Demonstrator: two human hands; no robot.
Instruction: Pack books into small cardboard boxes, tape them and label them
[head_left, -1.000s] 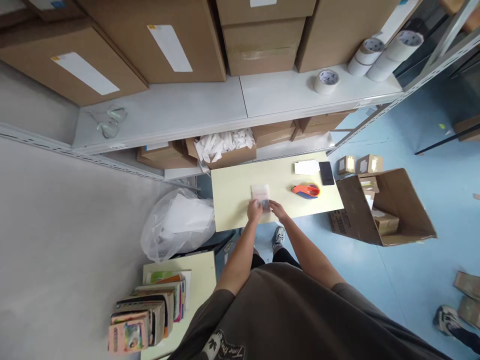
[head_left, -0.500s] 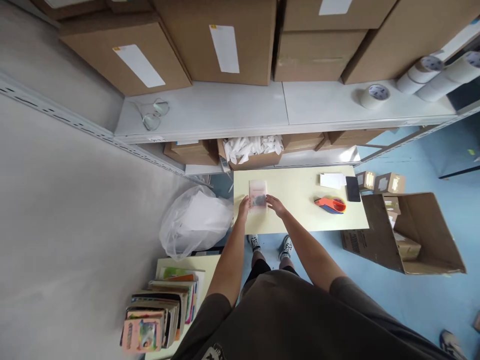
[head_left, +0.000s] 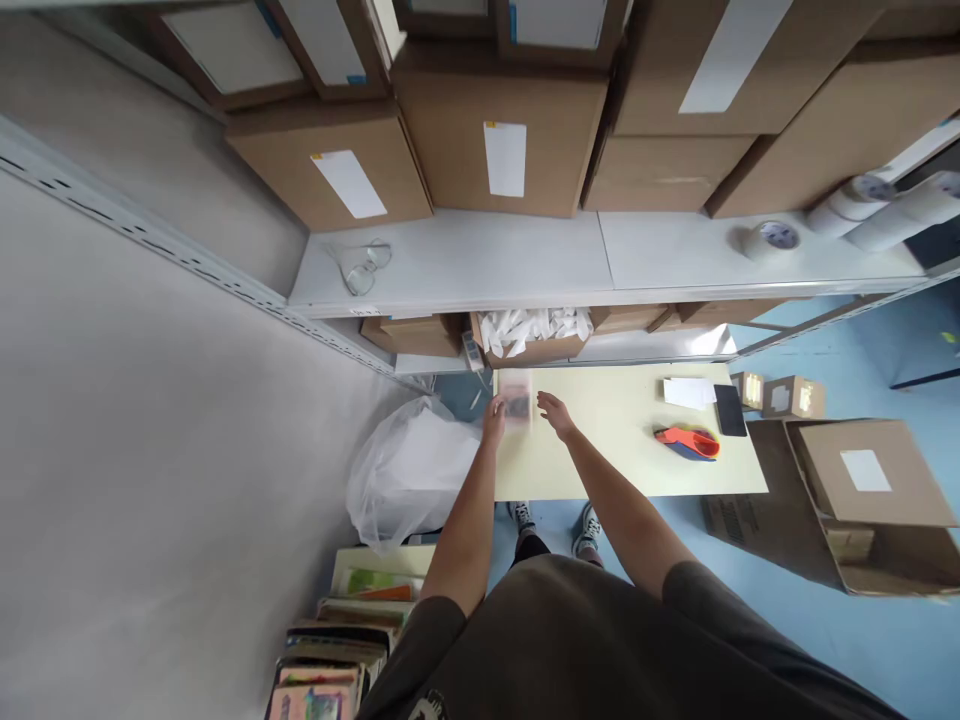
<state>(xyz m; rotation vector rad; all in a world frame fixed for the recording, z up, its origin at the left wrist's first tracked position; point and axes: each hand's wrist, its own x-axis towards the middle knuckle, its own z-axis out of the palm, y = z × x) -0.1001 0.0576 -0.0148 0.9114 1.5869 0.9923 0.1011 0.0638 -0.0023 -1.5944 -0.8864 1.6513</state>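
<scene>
A flat, rectangular packet of pale pink, see-through material with a dark grey patch (head_left: 516,396) lies at the rear left corner of the pale yellow, flat-topped bench (head_left: 592,455). The left hand (head_left: 493,418) is at the packet's left edge, its fingertips touching or very nearly touching it; whether they pinch the edge cannot be told. The right hand (head_left: 556,412) is open and holds nothing, its fingers pointing toward the packet's right edge with a narrow strip of bare bench between. Farther right on the bench lies a curved orange and blue plastic tool (head_left: 688,442), well apart from both hands. Behind it are some white rectangular sheets of paper (head_left: 687,392), with a flat black rectangular phone (head_left: 730,411) just beside them on the right. Beyond the bench's rear edge, a brown cardboard box heaped with crumpled white strips (head_left: 534,328) stands on the lower level of a rack, under a grey-white shelf (head_left: 487,250). To the left of the bench, near the left forearm, sits a bulging, see-through plastic bag with white contents (head_left: 412,465).
</scene>
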